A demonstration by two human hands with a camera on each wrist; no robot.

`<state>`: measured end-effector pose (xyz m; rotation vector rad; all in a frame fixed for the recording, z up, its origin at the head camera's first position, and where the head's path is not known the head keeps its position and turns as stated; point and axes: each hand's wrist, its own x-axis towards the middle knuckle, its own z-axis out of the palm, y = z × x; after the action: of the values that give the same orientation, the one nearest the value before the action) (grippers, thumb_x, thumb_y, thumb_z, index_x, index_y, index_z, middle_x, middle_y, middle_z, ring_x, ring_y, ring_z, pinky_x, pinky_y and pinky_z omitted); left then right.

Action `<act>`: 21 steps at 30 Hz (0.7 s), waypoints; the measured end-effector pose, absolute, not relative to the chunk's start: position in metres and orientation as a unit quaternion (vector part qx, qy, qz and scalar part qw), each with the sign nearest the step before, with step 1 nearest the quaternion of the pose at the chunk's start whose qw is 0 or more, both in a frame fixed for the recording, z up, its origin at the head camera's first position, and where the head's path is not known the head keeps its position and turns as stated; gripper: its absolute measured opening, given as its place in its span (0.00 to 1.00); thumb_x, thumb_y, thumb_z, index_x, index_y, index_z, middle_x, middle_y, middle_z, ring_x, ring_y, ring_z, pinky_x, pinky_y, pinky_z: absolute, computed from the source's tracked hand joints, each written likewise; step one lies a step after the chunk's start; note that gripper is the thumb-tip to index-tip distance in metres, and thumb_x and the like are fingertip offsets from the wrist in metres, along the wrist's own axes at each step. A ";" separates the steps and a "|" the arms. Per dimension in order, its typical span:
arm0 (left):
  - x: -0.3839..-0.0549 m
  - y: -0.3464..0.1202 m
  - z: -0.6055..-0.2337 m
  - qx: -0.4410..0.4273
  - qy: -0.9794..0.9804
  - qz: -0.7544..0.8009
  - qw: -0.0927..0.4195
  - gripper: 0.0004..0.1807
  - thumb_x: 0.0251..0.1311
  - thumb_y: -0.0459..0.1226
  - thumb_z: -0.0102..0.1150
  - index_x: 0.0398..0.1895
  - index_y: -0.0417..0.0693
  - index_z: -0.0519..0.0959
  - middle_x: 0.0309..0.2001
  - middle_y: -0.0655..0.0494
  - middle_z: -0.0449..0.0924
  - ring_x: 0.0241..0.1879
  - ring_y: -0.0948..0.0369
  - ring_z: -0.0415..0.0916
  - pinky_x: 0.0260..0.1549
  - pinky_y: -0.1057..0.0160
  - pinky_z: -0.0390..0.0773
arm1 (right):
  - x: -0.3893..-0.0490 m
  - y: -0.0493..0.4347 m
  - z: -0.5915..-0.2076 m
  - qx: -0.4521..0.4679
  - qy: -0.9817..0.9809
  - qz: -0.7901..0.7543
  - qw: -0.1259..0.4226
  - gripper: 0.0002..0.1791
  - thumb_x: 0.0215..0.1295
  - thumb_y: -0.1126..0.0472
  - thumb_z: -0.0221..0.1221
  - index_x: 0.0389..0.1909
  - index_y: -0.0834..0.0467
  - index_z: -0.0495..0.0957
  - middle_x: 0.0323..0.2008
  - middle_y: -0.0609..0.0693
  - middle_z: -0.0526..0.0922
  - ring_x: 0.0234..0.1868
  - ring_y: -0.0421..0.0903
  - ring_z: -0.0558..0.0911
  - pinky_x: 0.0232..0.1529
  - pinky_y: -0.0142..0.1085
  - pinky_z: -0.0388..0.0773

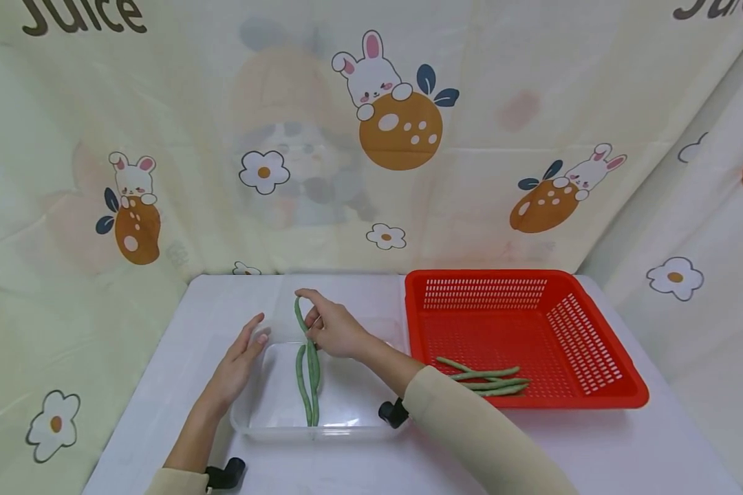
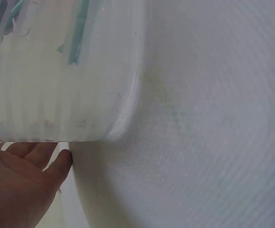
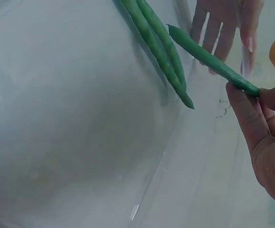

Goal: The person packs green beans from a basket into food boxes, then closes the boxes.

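Between thumb and fingers, my right hand point(image 1: 339, 331) pinches a green bean point(image 1: 300, 315) over the far part of a clear plastic box point(image 1: 347, 432). In the right wrist view the held bean point(image 3: 206, 58) slants away from the fingertips. Two more green beans point(image 3: 159, 52) lie side by side on the box floor. At the box's left side is my left hand point(image 1: 230, 375), holding nothing, its fingers loosely extended. The left wrist view shows the left hand point(image 2: 28, 178) close by the box's translucent wall point(image 2: 47, 104).
To the right of the box stands a red plastic basket point(image 1: 495, 276) with several green beans point(image 1: 486, 375) near its front left. My right forearm crosses the basket's near left corner. A printed curtain point(image 1: 192, 124) hangs behind the white table point(image 1: 322, 467).
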<state>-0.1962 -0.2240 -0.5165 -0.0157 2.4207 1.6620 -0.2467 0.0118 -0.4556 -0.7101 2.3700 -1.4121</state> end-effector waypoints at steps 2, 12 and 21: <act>-0.196 -0.224 -0.517 -0.006 0.820 0.563 0.106 0.34 0.82 0.54 0.40 0.85 0.61 0.47 0.84 0.43 0.48 0.84 0.41 0.39 0.77 0.30 0.43 | -0.247 0.012 -0.456 -0.254 0.822 -0.487 0.149 0.42 0.68 0.78 0.59 0.79 0.48 0.60 0.44 0.54 0.80 0.39 0.41 0.81 0.35 0.31 0.86; -0.197 -0.223 -0.518 -0.004 0.818 0.566 0.102 0.34 0.82 0.55 0.40 0.85 0.62 0.48 0.84 0.45 0.50 0.84 0.42 0.40 0.77 0.30 0.44 | -0.249 0.013 -0.461 -0.308 0.823 -0.440 0.187 0.45 0.72 0.76 0.54 0.82 0.40 0.55 0.54 0.61 0.82 0.50 0.56 0.86 0.37 0.29 0.83; -0.196 -0.225 -0.517 -0.004 0.820 0.563 0.102 0.34 0.83 0.54 0.39 0.85 0.62 0.47 0.84 0.44 0.47 0.84 0.42 0.38 0.77 0.31 0.43 | -0.249 0.006 -0.468 -0.265 0.804 -0.479 0.231 0.46 0.67 0.79 0.57 0.80 0.48 0.55 0.44 0.59 0.81 0.38 0.50 0.85 0.34 0.35 0.87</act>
<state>-0.1958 -0.2249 -0.5166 -0.0105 2.4201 1.6635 -0.2493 0.0057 -0.4678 -0.7288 2.2123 -1.3181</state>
